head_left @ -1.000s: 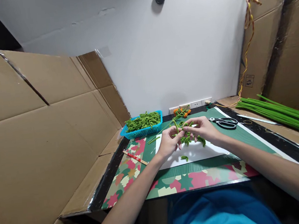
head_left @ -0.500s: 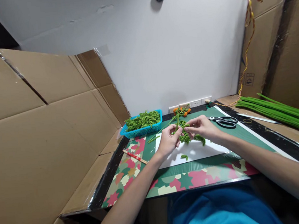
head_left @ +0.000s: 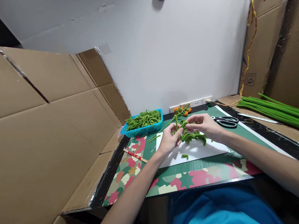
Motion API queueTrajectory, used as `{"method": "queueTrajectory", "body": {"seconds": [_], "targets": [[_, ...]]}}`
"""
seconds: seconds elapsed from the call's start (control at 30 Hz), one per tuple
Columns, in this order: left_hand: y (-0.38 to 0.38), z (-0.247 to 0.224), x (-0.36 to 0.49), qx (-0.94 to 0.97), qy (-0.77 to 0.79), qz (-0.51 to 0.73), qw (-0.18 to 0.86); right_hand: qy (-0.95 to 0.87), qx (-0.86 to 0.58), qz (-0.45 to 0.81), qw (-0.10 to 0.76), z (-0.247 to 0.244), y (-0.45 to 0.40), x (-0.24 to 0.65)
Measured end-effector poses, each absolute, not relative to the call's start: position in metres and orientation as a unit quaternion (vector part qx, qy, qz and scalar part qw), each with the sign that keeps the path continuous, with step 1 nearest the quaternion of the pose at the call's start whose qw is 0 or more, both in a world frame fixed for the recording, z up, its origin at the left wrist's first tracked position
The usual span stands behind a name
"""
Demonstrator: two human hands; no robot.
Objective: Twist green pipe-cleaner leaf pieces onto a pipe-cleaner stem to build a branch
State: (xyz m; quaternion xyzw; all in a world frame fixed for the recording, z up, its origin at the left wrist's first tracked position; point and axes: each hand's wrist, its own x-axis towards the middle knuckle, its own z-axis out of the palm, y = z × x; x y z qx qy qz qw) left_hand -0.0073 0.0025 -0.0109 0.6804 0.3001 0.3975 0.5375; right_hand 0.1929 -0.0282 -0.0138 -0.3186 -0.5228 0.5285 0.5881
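Note:
Between my two hands is a green pipe cleaner (head_left: 176, 120), its end standing up above my left fingers. My left hand (head_left: 170, 138) pinches it from the left. My right hand (head_left: 203, 126) is closed at its other side, thumb and fingertips together on a green fuzzy strand. Just beyond and below the fingers, several curled green pipe-cleaner pieces (head_left: 200, 138) lie heaped on a white sheet (head_left: 170, 160). One short bent piece (head_left: 185, 156) lies apart, nearer to me. My fingers partly hide the heap.
A blue basket (head_left: 143, 130) full of green curled pieces stands back left. Orange flowers (head_left: 184, 111) lie near the wall sockets. Black-handled scissors (head_left: 226, 121) and long green stems (head_left: 280, 112) are to the right. Red-wrapped chopsticks (head_left: 135, 155) lie left. Cardboard (head_left: 43, 144) walls the left side.
The fingers have shifted slightly around the green pipe cleaner, and my right hand has turned a little. The whole view has moved slightly. Both hands still hold on.

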Motion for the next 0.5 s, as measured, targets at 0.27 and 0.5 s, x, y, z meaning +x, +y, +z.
{"method": "queueTrajectory", "body": {"seconds": [0.27, 0.5], "targets": [[-0.0057, -0.0048, -0.0047, 0.66, 0.297, 0.38, 0.576, -0.473, -0.306, 0.532, 0.632, -0.015, -0.0269, 0.1898], [-0.0068, -0.0095, -0.0012, 0.657, 0.301, 0.371, 0.583, -0.502, -0.351, 0.468, 0.637, -0.0141, -0.029, 0.188]]}}
